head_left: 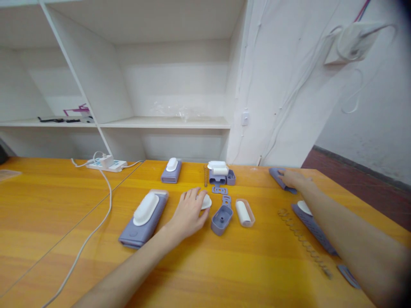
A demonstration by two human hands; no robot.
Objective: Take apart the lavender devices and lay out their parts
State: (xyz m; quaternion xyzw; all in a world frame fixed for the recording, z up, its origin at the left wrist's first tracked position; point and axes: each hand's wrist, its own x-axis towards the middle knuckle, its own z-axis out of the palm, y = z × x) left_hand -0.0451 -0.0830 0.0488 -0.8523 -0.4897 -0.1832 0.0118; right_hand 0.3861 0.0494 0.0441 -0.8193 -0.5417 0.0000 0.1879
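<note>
My left hand (188, 214) curls its fingers around a white oval piece (206, 202) resting on the wooden table. To the far right, my right hand (297, 179) grips a grey-purple casing (285, 185), its fingertips partly hidden behind the casing's edge. Just right of my left hand lies a grey-purple hollow cap (221, 221), with a flat cut-out plate (226, 200) behind it. A white cylinder (242, 212) sits in a translucent pinkish tray (251, 214). Beneath my right forearm, a perforated grey-purple body (316, 233) with a white piece is partly covered.
A long spring (303, 244) and a small grey-purple plate (348, 276) lie at right. Left stands a larger grey-purple device with a white oval top (146, 209); behind, a smaller one (171, 174). A cable (109, 201) runs from a power strip (112, 165). White shelving (163, 123) backs the table.
</note>
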